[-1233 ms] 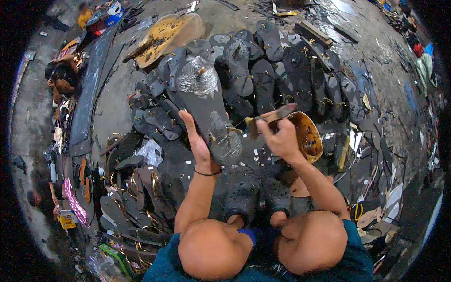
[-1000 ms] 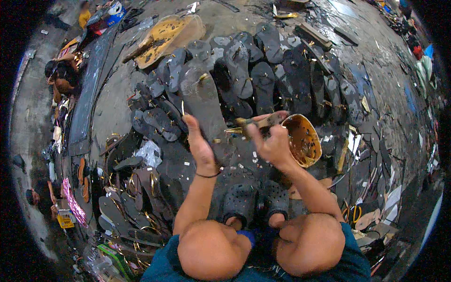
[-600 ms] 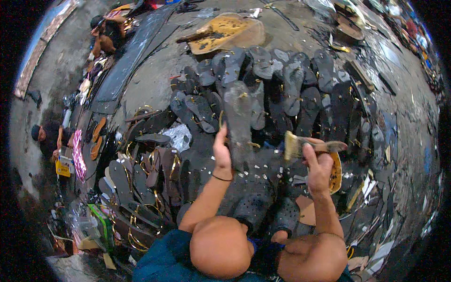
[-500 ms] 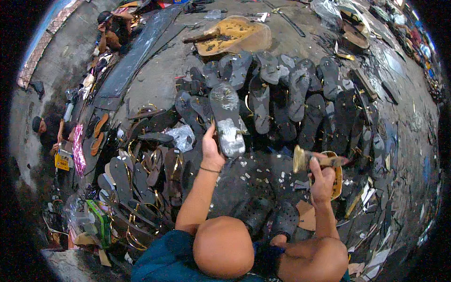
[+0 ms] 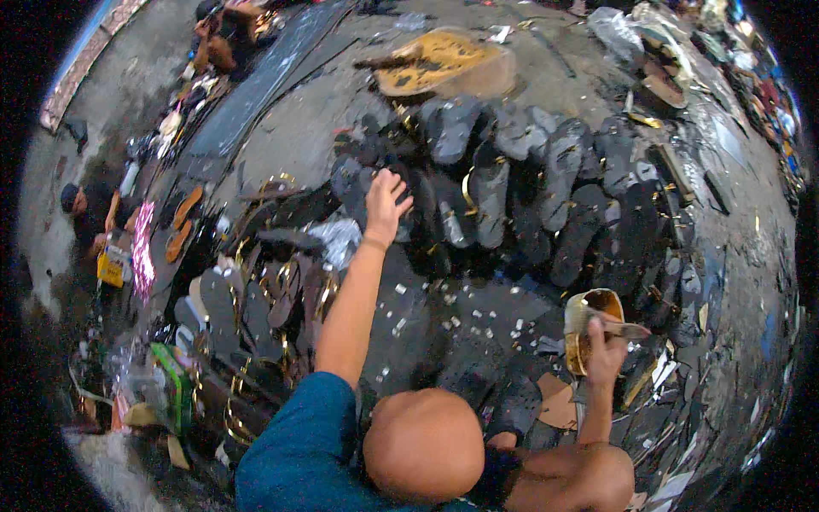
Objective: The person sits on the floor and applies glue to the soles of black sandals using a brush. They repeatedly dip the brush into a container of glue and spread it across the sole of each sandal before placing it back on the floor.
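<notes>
My left hand point(image 5: 387, 207) is stretched forward over rows of dark flip-flops point(image 5: 490, 196), its fingers apart and nothing visible in them. Beneath it lie dark grey soles, partly hidden by the hand and smeared by motion. On the right, my right hand point(image 5: 602, 352) is closed around the handle of a brush point(image 5: 630, 328). The brush's head is down in a yellowish tub point(image 5: 576, 317) with a brown inside, so its bristles are hidden. My right hand is right beside the tub's rim.
More sandals with gold trim point(image 5: 217, 307) lie at the left, near a crumpled clear plastic bag point(image 5: 339, 241). A yellow, stained board point(image 5: 444, 64) lies beyond the rows. White scraps point(image 5: 452, 322) dot the ground before me. Two other people point(image 5: 217, 38) sit at the far left.
The glue-smeared sole has left my left hand, which has moved forward over the flip-flops. My right hand has lowered the brush into the tub. The whole view has shifted slightly.
</notes>
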